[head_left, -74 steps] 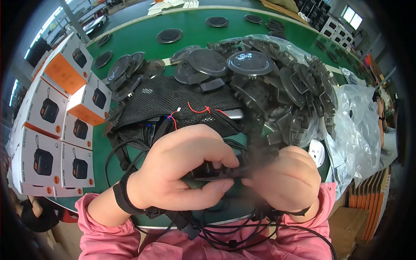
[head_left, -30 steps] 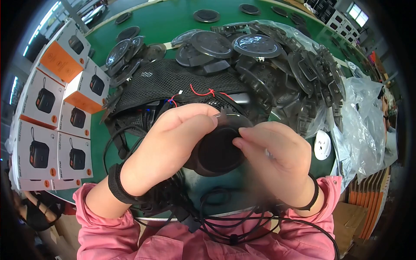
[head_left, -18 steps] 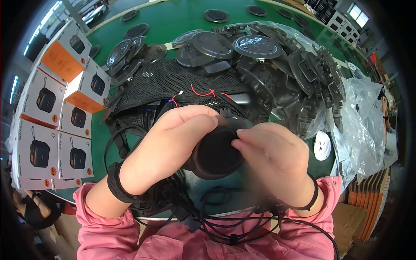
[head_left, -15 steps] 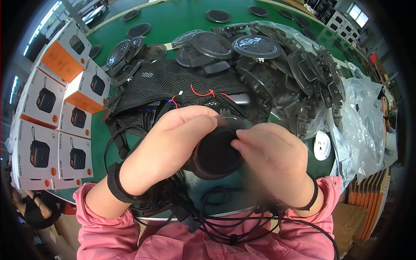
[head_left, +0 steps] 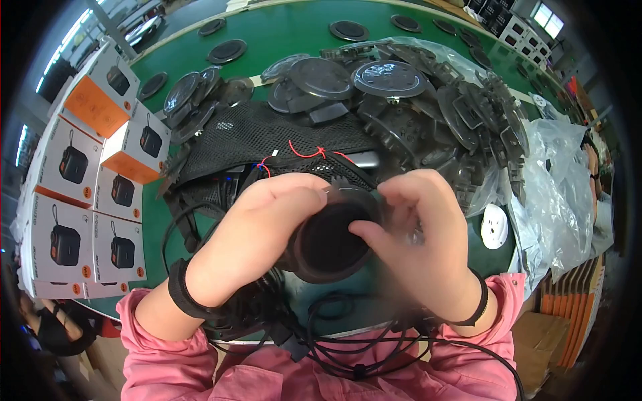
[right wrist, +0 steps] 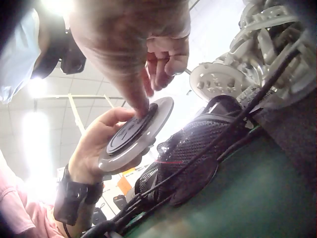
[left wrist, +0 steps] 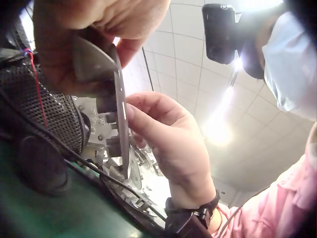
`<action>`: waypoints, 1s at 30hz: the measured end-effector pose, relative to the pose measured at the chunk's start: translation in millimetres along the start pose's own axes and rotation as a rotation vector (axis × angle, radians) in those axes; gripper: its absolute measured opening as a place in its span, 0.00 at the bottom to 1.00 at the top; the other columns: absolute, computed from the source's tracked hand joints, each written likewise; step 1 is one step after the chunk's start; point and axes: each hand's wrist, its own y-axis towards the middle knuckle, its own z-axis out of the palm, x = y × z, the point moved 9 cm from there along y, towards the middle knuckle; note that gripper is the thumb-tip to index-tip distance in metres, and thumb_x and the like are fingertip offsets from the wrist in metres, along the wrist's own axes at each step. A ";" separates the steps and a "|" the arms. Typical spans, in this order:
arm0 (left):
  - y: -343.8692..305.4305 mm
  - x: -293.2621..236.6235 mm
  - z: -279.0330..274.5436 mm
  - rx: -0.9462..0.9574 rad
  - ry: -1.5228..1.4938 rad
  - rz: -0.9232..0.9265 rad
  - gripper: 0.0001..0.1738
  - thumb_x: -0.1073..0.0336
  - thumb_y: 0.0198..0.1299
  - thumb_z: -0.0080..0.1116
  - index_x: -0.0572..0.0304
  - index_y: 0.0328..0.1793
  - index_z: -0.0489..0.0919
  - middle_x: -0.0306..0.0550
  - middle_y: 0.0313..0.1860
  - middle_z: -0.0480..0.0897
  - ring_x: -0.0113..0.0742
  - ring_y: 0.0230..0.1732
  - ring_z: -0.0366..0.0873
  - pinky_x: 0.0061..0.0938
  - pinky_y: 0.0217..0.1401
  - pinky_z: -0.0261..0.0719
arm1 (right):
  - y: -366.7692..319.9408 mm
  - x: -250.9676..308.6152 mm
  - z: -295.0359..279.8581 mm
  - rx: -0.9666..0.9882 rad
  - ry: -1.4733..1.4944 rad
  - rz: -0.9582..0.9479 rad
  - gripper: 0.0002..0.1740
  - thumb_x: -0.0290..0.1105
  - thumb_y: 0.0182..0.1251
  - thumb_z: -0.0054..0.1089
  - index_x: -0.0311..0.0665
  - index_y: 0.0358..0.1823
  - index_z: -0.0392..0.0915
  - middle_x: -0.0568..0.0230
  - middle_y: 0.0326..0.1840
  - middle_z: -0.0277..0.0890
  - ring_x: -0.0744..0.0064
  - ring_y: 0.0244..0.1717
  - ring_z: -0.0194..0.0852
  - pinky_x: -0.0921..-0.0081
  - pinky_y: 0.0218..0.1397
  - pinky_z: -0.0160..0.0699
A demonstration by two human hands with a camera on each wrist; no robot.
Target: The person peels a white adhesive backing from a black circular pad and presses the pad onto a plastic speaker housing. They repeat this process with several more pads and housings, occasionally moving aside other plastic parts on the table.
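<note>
A round black disc point(head_left: 328, 242) is held up over the green table's point(head_left: 281, 37) near edge. My left hand point(head_left: 271, 224) grips it from the left, fingers wrapped behind the rim. My right hand point(head_left: 418, 240) has its thumb tip on the disc's face, and its fingers curl by the top rim. In the left wrist view the disc point(left wrist: 121, 124) shows edge on between the left hand point(left wrist: 84, 44) and the right hand point(left wrist: 168, 144). In the right wrist view a right fingertip point(right wrist: 136, 96) touches the dark centre of the disc point(right wrist: 136, 133), which rests in the left hand point(right wrist: 96, 144).
A heap of black plastic parts point(head_left: 414, 113) and a black mesh bag point(head_left: 267, 137) lie just behind the hands. Printed boxes point(head_left: 73, 167) stack at the left. A clear plastic bag point(head_left: 555, 180) and a white round part point(head_left: 495, 235) lie right. Black cables point(head_left: 348, 334) hang near.
The disc went from held low and flat to tilted up facing me. Over the last second the right fingers lifted toward its top rim while the thumb stayed on the face.
</note>
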 end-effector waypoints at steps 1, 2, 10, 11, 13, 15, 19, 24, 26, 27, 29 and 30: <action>0.4 -0.9 0.8 0.003 0.003 -0.001 0.10 0.68 0.58 0.42 0.64 0.37 0.76 0.34 0.27 0.76 0.18 0.28 0.71 0.13 0.29 0.68 | -1.8 -10.9 2.0 -0.013 0.128 0.118 0.14 0.24 0.50 0.60 0.34 0.40 0.71 0.62 0.29 0.70 0.67 0.27 0.69 0.78 0.29 0.68; 0.5 -3.6 0.1 -0.013 -0.079 0.021 0.11 0.68 0.57 0.43 0.65 0.38 0.76 0.37 0.29 0.77 0.20 0.29 0.72 0.14 0.31 0.70 | -5.5 -22.2 5.0 -0.028 0.256 0.236 0.13 0.26 0.55 0.58 0.34 0.43 0.70 0.65 0.30 0.71 0.73 0.28 0.69 0.81 0.30 0.67; 1.5 -6.4 -5.5 -0.034 -0.206 0.046 0.13 0.68 0.55 0.43 0.68 0.41 0.75 0.43 0.34 0.79 0.26 0.34 0.75 0.18 0.40 0.72 | -20.9 -28.7 54.6 0.296 1.273 0.732 0.19 0.31 0.65 0.48 0.33 0.56 0.63 0.67 0.45 0.71 0.81 0.42 0.71 0.82 0.37 0.76; 1.9 -7.9 -4.9 -0.013 -0.168 0.060 0.13 0.68 0.55 0.43 0.68 0.41 0.75 0.43 0.36 0.78 0.26 0.37 0.74 0.19 0.42 0.71 | -18.3 -28.4 54.1 0.337 1.136 0.632 0.21 0.29 0.64 0.49 0.33 0.57 0.61 0.65 0.48 0.70 0.79 0.45 0.71 0.80 0.39 0.78; 3.6 -6.0 -2.1 0.043 -0.163 0.035 0.14 0.68 0.55 0.43 0.68 0.42 0.75 0.43 0.38 0.78 0.26 0.39 0.73 0.19 0.43 0.70 | -14.2 -27.1 46.1 0.292 1.098 0.623 0.20 0.28 0.63 0.50 0.33 0.56 0.62 0.67 0.46 0.71 0.80 0.41 0.72 0.83 0.34 0.77; 1.2 -14.0 2.0 0.068 -0.102 0.047 0.14 0.69 0.55 0.42 0.67 0.45 0.74 0.40 0.37 0.77 0.24 0.39 0.72 0.19 0.44 0.70 | -15.1 -29.5 42.0 0.278 1.094 0.626 0.20 0.28 0.63 0.50 0.34 0.56 0.62 0.67 0.44 0.72 0.81 0.39 0.72 0.84 0.32 0.75; 2.5 -30.9 -7.4 0.095 0.174 0.122 0.12 0.72 0.56 0.46 0.65 0.45 0.74 0.36 0.34 0.76 0.20 0.36 0.71 0.18 0.40 0.70 | -13.5 -34.6 38.7 0.125 1.195 0.679 0.20 0.29 0.63 0.51 0.35 0.56 0.63 0.68 0.41 0.73 0.84 0.34 0.71 0.87 0.27 0.69; 4.5 -95.6 -42.8 -0.163 0.368 0.346 0.09 0.68 0.53 0.55 0.61 0.40 0.77 0.33 0.32 0.76 0.18 0.32 0.69 0.14 0.36 0.66 | -21.6 -41.3 48.5 0.145 1.296 0.756 0.21 0.34 0.67 0.40 0.35 0.60 0.57 0.55 0.42 0.73 0.72 0.34 0.74 0.81 0.34 0.71; 18.6 -126.1 -76.9 -0.324 0.442 0.426 0.08 0.67 0.52 0.56 0.59 0.39 0.78 0.32 0.29 0.76 0.17 0.29 0.68 0.13 0.31 0.63 | -24.1 -41.8 54.6 0.215 1.300 0.758 0.21 0.33 0.67 0.41 0.35 0.59 0.57 0.56 0.42 0.73 0.73 0.34 0.74 0.81 0.33 0.71; 26.8 -140.7 -93.4 -0.405 0.489 0.421 0.08 0.66 0.52 0.56 0.57 0.38 0.79 0.31 0.28 0.77 0.17 0.27 0.68 0.13 0.28 0.61 | -25.8 -39.7 58.7 0.283 1.301 0.758 0.20 0.32 0.66 0.41 0.35 0.59 0.58 0.56 0.41 0.73 0.73 0.33 0.74 0.82 0.33 0.71; 60.2 -150.0 -145.3 -0.525 0.460 0.363 0.06 0.65 0.51 0.58 0.57 0.34 0.78 0.31 0.24 0.76 0.17 0.23 0.66 0.12 0.24 0.57 | -25.7 -39.0 58.3 0.283 1.291 0.771 0.19 0.32 0.66 0.42 0.35 0.57 0.60 0.57 0.41 0.74 0.75 0.32 0.73 0.83 0.32 0.70; 76.2 -154.3 -162.2 -0.520 0.462 0.368 0.06 0.65 0.51 0.58 0.57 0.34 0.78 0.31 0.24 0.76 0.17 0.23 0.66 0.12 0.24 0.57 | -26.6 -39.6 60.1 0.304 1.283 0.779 0.19 0.32 0.65 0.42 0.35 0.57 0.60 0.58 0.40 0.74 0.76 0.31 0.73 0.83 0.31 0.70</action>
